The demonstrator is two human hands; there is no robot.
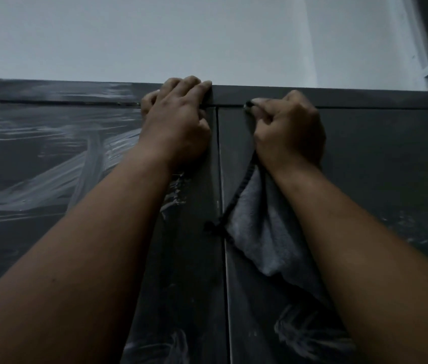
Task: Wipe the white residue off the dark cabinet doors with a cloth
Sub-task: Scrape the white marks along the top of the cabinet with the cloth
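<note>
- Dim light, a pale wall (155, 35) above a run of dark cabinet doors (378, 166), seen from below with both bare arms raised to the top edge.
- The right hand (290, 130) is clenched in a fist round a grey cloth (265, 232), knuckles pressed to the upper corner of the right-hand door; the cloth's dark-stitched hem and loose tail hang down below the wrist against the panel.
- The left hand (178, 119) sits just beside it across the vertical seam (219, 158), fingers hooked over the top rail (339, 97), steadying; it holds nothing, though in this gloom the fingertips' exact purchase is hard to read.
- Left of the left hand, broad swipes of white residue (50, 174) cover the neighbouring door and the rail above it; more flecks lie beneath the left forearm.
- Below the right forearm a feathery white patch (310, 334) remains low on the right-hand door, which looks largely clean beside the fist.
- Judged from this, the work is partly done, with the left door the larger job outstanding.
- Risk: a bunched cloth offers little clean face, so loaded folds may smear residue back across wiped panel.
- Risk: the dangling tail could drag through the lower patch, and pressure near the seam might nudge a door ajar.
</note>
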